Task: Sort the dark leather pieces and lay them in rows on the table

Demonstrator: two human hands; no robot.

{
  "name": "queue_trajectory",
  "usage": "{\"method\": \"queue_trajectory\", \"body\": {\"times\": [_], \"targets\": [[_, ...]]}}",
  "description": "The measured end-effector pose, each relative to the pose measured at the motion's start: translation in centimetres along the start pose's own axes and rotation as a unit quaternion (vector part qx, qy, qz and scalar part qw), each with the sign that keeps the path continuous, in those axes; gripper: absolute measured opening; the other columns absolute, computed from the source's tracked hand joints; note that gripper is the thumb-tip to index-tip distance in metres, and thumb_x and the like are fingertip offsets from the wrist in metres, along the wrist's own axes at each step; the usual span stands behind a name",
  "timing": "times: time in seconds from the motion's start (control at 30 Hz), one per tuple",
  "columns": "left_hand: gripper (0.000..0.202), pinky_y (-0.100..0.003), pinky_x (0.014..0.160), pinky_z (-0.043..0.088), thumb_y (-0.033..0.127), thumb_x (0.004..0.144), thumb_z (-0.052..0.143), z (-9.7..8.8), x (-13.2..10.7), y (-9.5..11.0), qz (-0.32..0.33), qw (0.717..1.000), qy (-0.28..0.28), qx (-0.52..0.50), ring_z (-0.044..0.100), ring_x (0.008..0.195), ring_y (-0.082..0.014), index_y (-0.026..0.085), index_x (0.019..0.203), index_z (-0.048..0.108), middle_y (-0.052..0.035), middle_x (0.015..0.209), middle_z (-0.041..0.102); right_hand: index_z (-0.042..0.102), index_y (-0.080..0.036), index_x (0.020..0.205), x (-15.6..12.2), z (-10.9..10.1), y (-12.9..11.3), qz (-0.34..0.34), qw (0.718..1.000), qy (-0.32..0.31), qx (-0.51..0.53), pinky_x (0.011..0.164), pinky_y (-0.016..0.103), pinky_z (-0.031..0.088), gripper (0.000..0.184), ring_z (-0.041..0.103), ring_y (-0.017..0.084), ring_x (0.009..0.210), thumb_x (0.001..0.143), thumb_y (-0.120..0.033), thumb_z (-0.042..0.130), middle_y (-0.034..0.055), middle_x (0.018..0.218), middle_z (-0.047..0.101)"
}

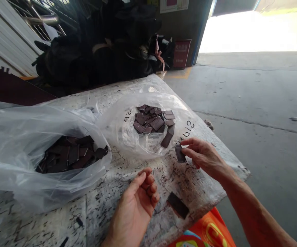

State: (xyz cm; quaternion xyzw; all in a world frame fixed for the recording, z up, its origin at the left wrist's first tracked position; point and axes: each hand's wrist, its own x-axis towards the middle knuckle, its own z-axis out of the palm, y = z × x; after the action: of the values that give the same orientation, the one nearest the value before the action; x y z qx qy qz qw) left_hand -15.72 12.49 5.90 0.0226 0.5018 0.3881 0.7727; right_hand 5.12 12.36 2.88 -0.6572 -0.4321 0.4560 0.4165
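My right hand pinches a small dark rectangular piece between thumb and fingers, just beside the edge of a clear plastic sheet that carries a pile of several similar dark pieces. My left hand rests palm-up on the worn white table, fingers loosely curled with nothing in them. Another dark piece lies flat on the table between my hands, near the front edge.
A large clear plastic bag at the left holds several more dark pieces. Black bags are heaped behind the table. Concrete floor stretches to the right. Orange fabric shows below the table edge.
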Motion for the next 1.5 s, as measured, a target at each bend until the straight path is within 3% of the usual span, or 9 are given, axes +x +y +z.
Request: {"method": "queue_trajectory", "body": {"times": [0.17,0.3,0.57,0.7,0.87,1.0,1.2,1.33,1.5], "targets": [[0.017,-0.018,0.045,0.044,0.008,0.086,0.047,0.0,-0.3,-0.2,-0.002,1.0,-0.001,0.006,0.054,0.054,-0.0091,0.011,0.086,0.064,-0.0013,0.068,0.055,0.061,-0.018,0.1,-1.9,-1.3,0.1,0.007,0.993,0.019,-0.113,0.044,0.023,0.034,0.024,0.042,0.009,0.046,0.084,-0.034,0.052,-0.0014,0.068,0.057],[0.017,-0.019,0.046,0.045,0.008,0.086,0.047,-0.2,-0.5,-0.1,-0.002,1.0,-0.007,0.005,0.053,0.055,-0.0094,0.011,0.086,0.064,-0.0016,0.068,0.054,0.061,-0.021,0.098,-4.8,-0.5,0.7,-0.085,0.93,0.097,-0.343,0.056,0.028,0.04,0.018,0.056,0.014,0.061,0.085,-0.031,0.054,0.0039,0.091,0.061],[0.016,-0.019,0.046,0.044,0.007,0.086,0.048,-1.5,-0.6,0.0,0.008,1.0,0.002,-0.004,0.053,0.055,-0.0094,0.01,0.089,0.063,-0.0024,0.071,0.054,0.052,-0.022,0.083,-9.8,5.2,1.7,-0.062,0.876,-0.039,-0.476,0.046,0.028,0.025,0.009,0.061,0.018,0.054,0.077,-0.02,0.059,0.0009,0.082,0.057],[0.015,-0.019,0.046,0.044,0.007,0.086,0.048,-1.7,-0.7,-0.1,0.002,1.0,0.002,-0.005,0.053,0.055,-0.0095,0.01,0.088,0.063,-0.002,0.07,0.055,0.05,-0.022,0.081,-10.0,5.3,1.9,-0.048,0.89,-0.045,-0.452,0.049,0.027,0.023,0.008,0.058,0.017,0.055,0.078,-0.017,0.056,-0.0004,0.079,0.057],[0.015,-0.02,0.049,0.046,0.009,0.085,0.049,-1.3,-1.1,-0.8,0.009,1.0,0.005,0.007,0.056,0.057,-0.0103,0.012,0.088,0.063,-0.0022,0.071,0.058,0.046,-0.021,0.07,-10.4,5.5,1.7,0.018,0.958,-0.05,-0.281,0.05,0.023,0.027,0.012,0.047,0.012,0.053,0.077,-0.015,0.054,-0.0056,0.059,0.048],[0.019,-0.029,0.076,0.052,0.018,0.086,0.051,-0.8,-1.0,-2.0,0.031,0.999,-0.03,0.002,0.064,0.088,-0.0189,0.012,0.099,0.063,-0.0112,0.099,0.065,0.048,-0.021,0.07,-9.7,6.1,0.6,0.032,0.998,-0.03,-0.049,0.046,0.02,0.028,0.011,0.037,0.009,0.049,0.079,-0.022,0.054,-0.0076,0.053,0.041],[0.026,-0.036,0.091,0.047,0.032,0.087,0.052,0.7,-0.2,-2.2,0.022,0.998,-0.006,-0.061,0.059,0.105,-0.0222,0.016,0.105,0.064,-0.01,0.11,0.064,0.05,-0.02,0.069,-7.2,6.3,-1.7,-0.032,0.999,-0.026,0.033,0.045,0.019,0.031,0.012,0.04,0.008,0.049,0.08,-0.023,0.053,-0.006,0.056,0.048],[0.028,-0.031,0.083,0.051,0.025,0.093,0.042,2.4,0.2,-1.7,-0.083,0.99,-0.005,-0.114,0.065,0.092,-0.0191,0.012,0.095,0.066,-0.0107,0.096,0.069,0.055,-0.021,0.075,-5.2,5.6,-3.0,-0.147,0.985,-0.063,-0.061,0.055,0.02,0.043,0.007,0.054,0.01,0.059,0.081,-0.018,0.054,-0.0025,0.07,0.059],[0.023,-0.028,0.06,0.053,0.013,0.091,0.045,3.5,1.2,-1.2,-0.048,0.991,0.052,-0.114,0.067,0.062,-0.0163,0.011,0.078,0.064,-0.0073,0.069,0.069,0.06,-0.021,0.102,-0.6,3.2,-3.4,-0.18,0.903,0.142,-0.363,0.051,0.028,0.043,0.021,0.061,0.017,0.062,0.089,-0.034,0.048,0.006,0.095,0.061]]}}
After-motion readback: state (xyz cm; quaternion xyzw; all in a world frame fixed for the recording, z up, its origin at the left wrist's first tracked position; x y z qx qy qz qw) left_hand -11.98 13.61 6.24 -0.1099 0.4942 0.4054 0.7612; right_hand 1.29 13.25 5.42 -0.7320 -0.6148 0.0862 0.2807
